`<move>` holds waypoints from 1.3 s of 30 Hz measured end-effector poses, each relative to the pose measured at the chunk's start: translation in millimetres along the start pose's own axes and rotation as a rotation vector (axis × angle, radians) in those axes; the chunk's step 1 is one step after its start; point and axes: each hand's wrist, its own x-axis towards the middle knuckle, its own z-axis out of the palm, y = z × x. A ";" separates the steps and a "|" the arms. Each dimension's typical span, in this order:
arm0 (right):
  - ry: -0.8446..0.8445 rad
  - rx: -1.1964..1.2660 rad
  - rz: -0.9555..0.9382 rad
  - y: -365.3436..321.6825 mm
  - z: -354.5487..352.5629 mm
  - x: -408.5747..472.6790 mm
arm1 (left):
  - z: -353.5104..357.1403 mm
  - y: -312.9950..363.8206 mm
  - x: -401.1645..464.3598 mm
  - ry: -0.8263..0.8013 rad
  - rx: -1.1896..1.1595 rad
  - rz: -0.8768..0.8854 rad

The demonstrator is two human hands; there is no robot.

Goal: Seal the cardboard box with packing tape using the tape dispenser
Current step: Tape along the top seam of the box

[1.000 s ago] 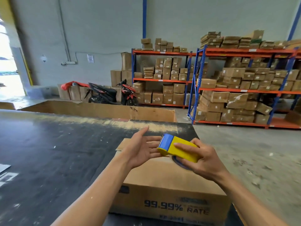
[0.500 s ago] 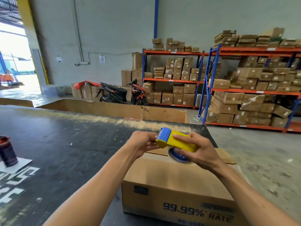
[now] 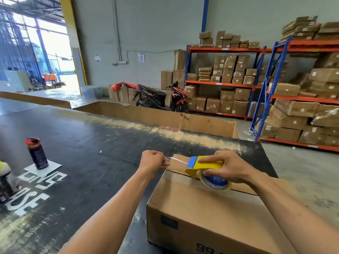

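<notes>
A brown cardboard box [image 3: 200,213] with closed flaps rests on the black table [image 3: 88,143] in front of me. My right hand [image 3: 231,167] grips a yellow and blue tape dispenser [image 3: 201,165] with a clear tape roll [image 3: 215,182], held on the box's top near its far left side. My left hand [image 3: 153,161] pinches the free end of the clear tape [image 3: 177,159], which is stretched taut between the hand and the dispenser, just past the box's left edge.
A dark bottle with a red cap [image 3: 36,154] stands on a white sheet at the left. A low cardboard wall [image 3: 156,116] runs behind the table. Shelves of boxes [image 3: 293,99] and a motorbike [image 3: 161,98] stand on the far side.
My left hand went from open to pinching the tape end and has pulled it out leftward. The dispenser has come down onto the box top. The view swung left, revealing the bottle.
</notes>
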 end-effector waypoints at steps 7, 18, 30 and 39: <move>-0.205 -0.107 0.026 -7.4 15.2 34.8 | -2.8 -29.1 15.6 0.129 0.073 -0.024; -0.214 -0.221 -0.019 -5.7 18.4 42.0 | 3.8 -62.5 29.5 0.224 0.191 -0.085; -0.227 -0.264 -0.030 -10.5 17.2 44.1 | 10.6 -65.5 20.8 0.183 0.705 -0.027; -0.296 -0.255 0.004 -6.7 15.9 46.3 | 3.0 -69.5 4.8 -0.558 0.990 0.386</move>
